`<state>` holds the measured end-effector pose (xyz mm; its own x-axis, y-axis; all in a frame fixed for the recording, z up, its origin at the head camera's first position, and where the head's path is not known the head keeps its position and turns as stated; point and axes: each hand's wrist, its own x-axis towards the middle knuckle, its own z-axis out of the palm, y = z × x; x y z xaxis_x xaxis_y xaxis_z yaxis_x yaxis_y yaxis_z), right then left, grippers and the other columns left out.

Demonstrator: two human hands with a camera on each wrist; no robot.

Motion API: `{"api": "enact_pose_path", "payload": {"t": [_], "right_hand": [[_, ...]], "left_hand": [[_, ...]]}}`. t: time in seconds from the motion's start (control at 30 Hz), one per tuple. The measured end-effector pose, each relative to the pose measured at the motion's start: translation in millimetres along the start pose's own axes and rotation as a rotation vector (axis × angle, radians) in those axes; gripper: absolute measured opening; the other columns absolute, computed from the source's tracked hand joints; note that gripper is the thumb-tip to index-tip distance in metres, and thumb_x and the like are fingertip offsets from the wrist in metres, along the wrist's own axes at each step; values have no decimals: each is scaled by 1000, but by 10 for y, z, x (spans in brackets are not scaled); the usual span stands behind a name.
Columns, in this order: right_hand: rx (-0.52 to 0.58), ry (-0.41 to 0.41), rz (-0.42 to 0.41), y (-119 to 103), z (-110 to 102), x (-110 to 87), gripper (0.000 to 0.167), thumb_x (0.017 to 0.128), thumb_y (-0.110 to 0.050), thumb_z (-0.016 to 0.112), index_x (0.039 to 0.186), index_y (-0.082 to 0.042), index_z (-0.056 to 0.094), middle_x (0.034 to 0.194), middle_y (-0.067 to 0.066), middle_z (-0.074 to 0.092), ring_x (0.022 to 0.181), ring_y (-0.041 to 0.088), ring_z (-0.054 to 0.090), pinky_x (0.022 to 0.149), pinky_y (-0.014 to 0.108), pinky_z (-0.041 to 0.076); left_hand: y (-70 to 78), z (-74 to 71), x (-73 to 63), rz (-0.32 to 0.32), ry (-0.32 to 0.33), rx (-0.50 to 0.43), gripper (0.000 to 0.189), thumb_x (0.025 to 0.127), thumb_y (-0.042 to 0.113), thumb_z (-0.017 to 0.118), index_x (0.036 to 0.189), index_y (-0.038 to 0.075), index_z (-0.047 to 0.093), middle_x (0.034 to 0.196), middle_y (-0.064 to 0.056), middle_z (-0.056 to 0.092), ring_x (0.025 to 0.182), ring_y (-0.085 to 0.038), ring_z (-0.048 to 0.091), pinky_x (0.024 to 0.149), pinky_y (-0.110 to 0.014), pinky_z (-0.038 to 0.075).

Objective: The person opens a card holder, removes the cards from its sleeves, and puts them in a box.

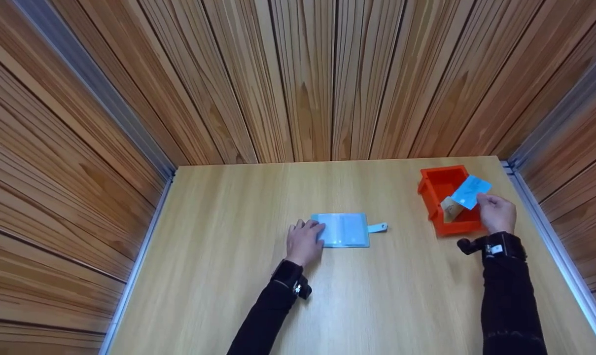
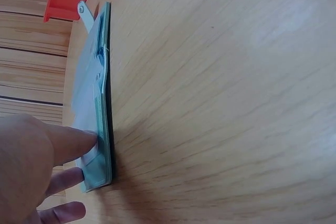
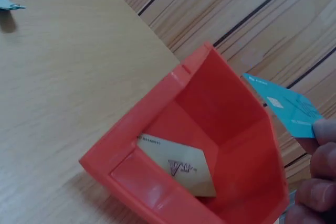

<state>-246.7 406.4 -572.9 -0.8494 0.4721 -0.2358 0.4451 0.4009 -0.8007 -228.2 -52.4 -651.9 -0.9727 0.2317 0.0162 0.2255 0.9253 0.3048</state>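
My right hand [image 1: 497,213] pinches a blue card [image 1: 471,191] at one corner, above the red bin [image 1: 448,228]. In the right wrist view the blue card [image 3: 286,106] shows a chip and stands over the bin's rim. A beige card [image 3: 181,166] with dark script leans inside the bin. On the table lies a light blue card holder [image 1: 344,230], spread open, its snap strap pointing right. My left hand [image 1: 305,241] rests on the holder's left end. Seen from the left wrist, the thumb [image 2: 79,142] presses on the holder's cover [image 2: 97,163], with the other fingers beyond it.
The wooden table [image 1: 376,301] meets a plank wall [image 1: 302,84] at the back. Metal rails [image 1: 564,256] run along its sides. The red bin stands near the back right corner, with the card holder to its left.
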Motion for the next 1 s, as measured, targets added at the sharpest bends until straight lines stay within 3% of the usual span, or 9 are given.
{"api": "enact_pose_path", "payload": {"t": [0.2, 0.27, 0.33, 0.5, 0.7, 0.9, 1.0], "right_hand": [[7, 31, 31, 76, 67, -1, 57, 107, -43, 48, 140, 1, 62, 106, -2, 64, 109, 21, 51, 83, 28, 40], [1, 32, 53, 86, 110, -2, 56, 107, -43, 48, 139, 1, 62, 110, 5, 63, 107, 21, 51, 82, 28, 40], [-8, 38, 64, 98, 154, -2, 54, 107, -42, 48, 137, 1, 64, 103, 2, 62, 101, 19, 49, 78, 28, 40], [-29, 27, 118, 119, 246, -5, 54, 107, -42, 48, 139, -1, 63, 116, 10, 64, 103, 22, 52, 76, 29, 42], [-17, 14, 196, 109, 335, -11, 52, 107, -43, 50, 140, -4, 64, 106, 5, 64, 99, 22, 52, 74, 30, 44], [23, -24, 278, 79, 408, -43, 52, 107, -40, 52, 143, -3, 61, 97, 3, 66, 106, 26, 53, 85, 34, 42], [-28, -21, 291, 51, 432, -62, 55, 107, -40, 52, 141, 3, 59, 105, 12, 67, 108, 31, 54, 90, 39, 42]], "left_hand": [[4, -31, 1, 6, -13, -3, 44, 96, 30, 72, 139, 25, 67, 139, 1, 65, 125, -26, 55, 95, -39, 41], [5, -32, 2, -2, -19, -11, 44, 96, 30, 72, 139, 25, 67, 139, 1, 65, 126, -26, 55, 95, -39, 41], [7, -34, 5, -11, -32, -10, 45, 96, 30, 72, 140, 26, 66, 140, 1, 64, 126, -25, 55, 95, -39, 41], [14, -37, 10, -14, -43, -3, 45, 97, 31, 72, 141, 26, 65, 140, 2, 64, 126, -24, 54, 95, -38, 40], [14, -30, 13, 4, -13, -17, 44, 96, 30, 72, 139, 24, 67, 138, 1, 65, 124, -26, 56, 93, -39, 41], [10, -21, 10, 5, -10, -20, 44, 96, 30, 73, 139, 24, 67, 138, 0, 66, 125, -26, 56, 94, -39, 41], [11, -21, 9, 5, -10, -16, 44, 95, 30, 73, 139, 24, 67, 138, 0, 65, 125, -26, 56, 93, -40, 41]]}}
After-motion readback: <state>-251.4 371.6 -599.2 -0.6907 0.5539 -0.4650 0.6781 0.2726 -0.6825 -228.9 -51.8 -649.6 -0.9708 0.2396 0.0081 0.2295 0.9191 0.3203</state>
